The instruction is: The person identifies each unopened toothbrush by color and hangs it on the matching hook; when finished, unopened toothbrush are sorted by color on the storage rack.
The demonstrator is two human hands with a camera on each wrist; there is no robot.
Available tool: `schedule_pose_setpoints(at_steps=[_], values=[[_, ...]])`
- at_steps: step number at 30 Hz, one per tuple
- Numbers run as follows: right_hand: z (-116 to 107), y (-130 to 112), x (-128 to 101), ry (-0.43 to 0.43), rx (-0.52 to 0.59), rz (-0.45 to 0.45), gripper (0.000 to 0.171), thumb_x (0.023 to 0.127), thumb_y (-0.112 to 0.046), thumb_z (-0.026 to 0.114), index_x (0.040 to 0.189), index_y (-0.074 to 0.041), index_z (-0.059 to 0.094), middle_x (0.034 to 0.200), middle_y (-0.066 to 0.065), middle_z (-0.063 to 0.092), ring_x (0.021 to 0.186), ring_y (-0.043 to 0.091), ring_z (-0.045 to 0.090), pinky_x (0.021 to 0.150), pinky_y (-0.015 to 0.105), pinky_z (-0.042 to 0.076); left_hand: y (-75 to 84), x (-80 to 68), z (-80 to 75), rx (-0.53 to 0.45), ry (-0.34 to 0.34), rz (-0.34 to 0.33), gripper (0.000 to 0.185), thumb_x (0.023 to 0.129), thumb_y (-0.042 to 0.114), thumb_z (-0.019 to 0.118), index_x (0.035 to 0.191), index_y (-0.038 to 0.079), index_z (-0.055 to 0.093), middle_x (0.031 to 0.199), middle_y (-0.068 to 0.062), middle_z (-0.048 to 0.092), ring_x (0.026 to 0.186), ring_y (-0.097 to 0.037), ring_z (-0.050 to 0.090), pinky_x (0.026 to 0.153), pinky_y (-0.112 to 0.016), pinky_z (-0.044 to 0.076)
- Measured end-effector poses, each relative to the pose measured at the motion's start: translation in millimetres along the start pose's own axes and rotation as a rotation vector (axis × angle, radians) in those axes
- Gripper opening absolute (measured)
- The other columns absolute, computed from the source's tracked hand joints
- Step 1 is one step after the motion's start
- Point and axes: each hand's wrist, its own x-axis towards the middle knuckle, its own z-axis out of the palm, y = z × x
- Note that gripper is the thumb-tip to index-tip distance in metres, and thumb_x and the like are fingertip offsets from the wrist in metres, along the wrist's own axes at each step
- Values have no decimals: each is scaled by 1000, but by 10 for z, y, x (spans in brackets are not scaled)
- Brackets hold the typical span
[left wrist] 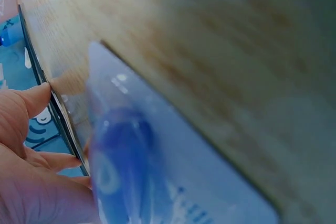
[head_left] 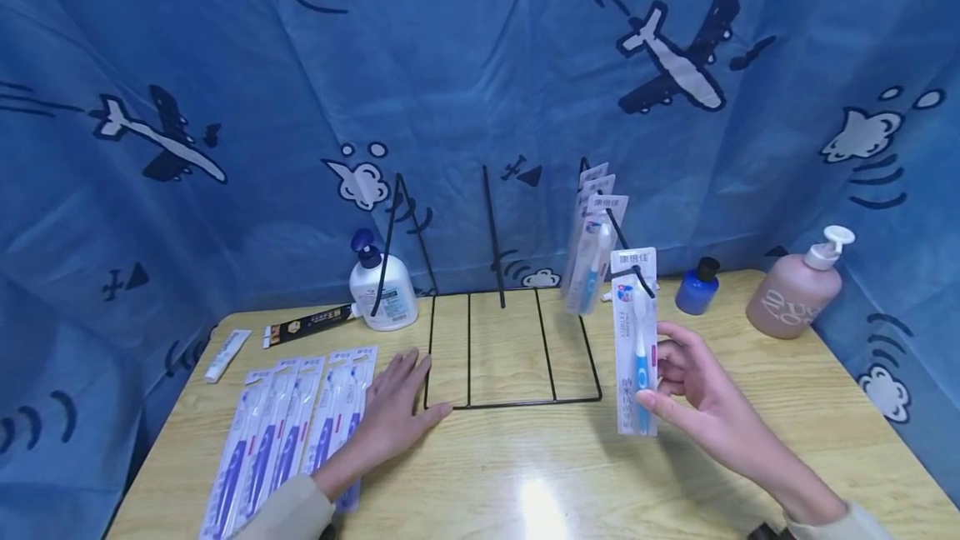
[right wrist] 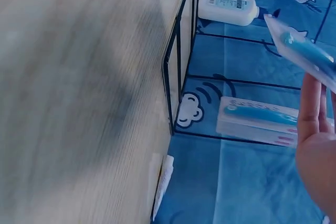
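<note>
A black wire rack [head_left: 510, 400] stands at the back middle of the wooden table [head_left: 525, 473], with three slanted pegs. Several toothbrush packs [head_left: 592, 248] hang on the right peg. My right hand [head_left: 658, 382] pinches another toothbrush pack [head_left: 633, 340] by its lower part, its top at that peg's tip. In the right wrist view this held pack [right wrist: 304, 51] sits above my fingers [right wrist: 310, 108], with the hung packs [right wrist: 262, 121] behind. My left hand [head_left: 397, 411] lies flat by the rack's front left corner, partly on a row of packs [head_left: 285, 432]. The left wrist view shows a blurred pack [left wrist: 131, 166].
A white pump bottle [head_left: 384, 294] stands behind the rack's left peg. A black box [head_left: 311, 325] and a white tube [head_left: 227, 354] lie at the back left. A small blue bottle [head_left: 697, 286] and a pink pump bottle [head_left: 798, 294] stand at the back right. Blue cloth walls surround the table.
</note>
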Motion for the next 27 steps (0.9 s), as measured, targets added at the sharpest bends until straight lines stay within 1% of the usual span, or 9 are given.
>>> schedule_pose_setpoints(at_steps=[4,9,11,14,17,19,22,25,27], values=[[45,141,255,26,-16,31,69,95,19,71,156,4,42,125,4,74,98,20,74,81,27,62,-3,-3,-1,-12,-5,-3,86,103,48,73,164,-5,41,172,-32,26,160,-54,15,125,-75,6],[53,346,592,71,-56,130,50,99,10,74,144,7,53,120,6,73,96,14,73,81,25,62,43,-15,-25,8,-30,-44,84,103,42,75,165,-3,40,174,-29,24,162,-51,13,127,-71,5],[37,416,689,100,-79,159,43,99,7,75,138,8,56,115,9,72,94,12,72,80,23,61,51,-11,-28,14,-36,-53,84,103,43,75,165,-2,40,175,-28,24,162,-50,13,128,-70,5],[4,503,769,138,-116,192,36,100,1,77,130,7,59,110,13,72,92,14,70,79,21,59,43,-5,-23,8,-24,-41,85,103,45,74,165,-2,41,174,-29,25,162,-51,14,127,-72,5],[-39,576,789,154,-138,227,36,101,-4,78,131,7,60,111,18,71,96,14,68,82,20,58,13,0,-2,-7,-17,-39,87,103,48,74,166,-1,40,175,-28,23,162,-50,13,128,-71,5],[-72,619,777,139,-153,255,38,103,-6,77,134,7,59,116,21,71,100,13,68,85,20,58,-2,5,6,-12,-20,-39,87,103,49,73,166,-1,39,175,-28,23,163,-49,12,128,-70,4],[-126,692,722,92,-183,296,39,105,-7,73,137,9,58,122,23,69,104,15,68,88,20,56,-37,9,30,-22,-12,-37,88,102,50,74,167,0,39,175,-27,22,163,-48,11,128,-70,3],[-173,747,614,40,-238,323,34,105,-4,69,135,11,60,121,23,70,104,20,69,86,22,57,-50,6,37,-22,4,-20,89,102,50,74,165,-2,40,174,-29,24,162,-51,13,127,-72,4],[-186,748,520,3,-276,347,31,106,-6,68,132,10,63,119,19,73,101,22,71,83,23,57,-51,6,40,-19,2,-22,89,102,50,74,166,-1,40,175,-28,23,162,-50,12,127,-71,3]])
